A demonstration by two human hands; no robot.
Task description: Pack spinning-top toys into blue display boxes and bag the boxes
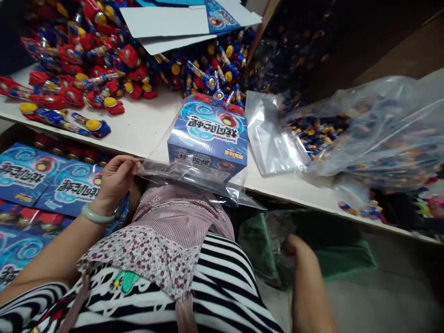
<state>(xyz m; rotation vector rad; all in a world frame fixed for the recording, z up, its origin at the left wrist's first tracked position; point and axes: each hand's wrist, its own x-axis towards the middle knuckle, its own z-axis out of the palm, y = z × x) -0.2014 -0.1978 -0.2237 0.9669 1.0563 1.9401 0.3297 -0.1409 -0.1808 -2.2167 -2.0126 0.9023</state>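
A blue printed display box (pixel 208 134) stands on the white table's front edge, inside or under a clear plastic bag (pixel 194 175) whose loose end hangs toward me. My left hand (pixel 120 178), a pale bangle on its wrist, pinches the left corner of that bag between thumb and fingers. Low on the right, my right hand (pixel 290 247) reaches over a green fabric-like bin (pixel 256 240) below the table. Blur and shadow hide its fingers, so I cannot tell whether they grip anything.
Red and blue toys with yellow parts (pixel 104 69) are heaped along the back of the table (pixel 138 127). An opened box (pixel 169 21) lies on the heap. Clear plastic bags (pixel 381 134) of small toys sit at right. Packed blue boxes (pixel 24 169) are stacked at lower left.
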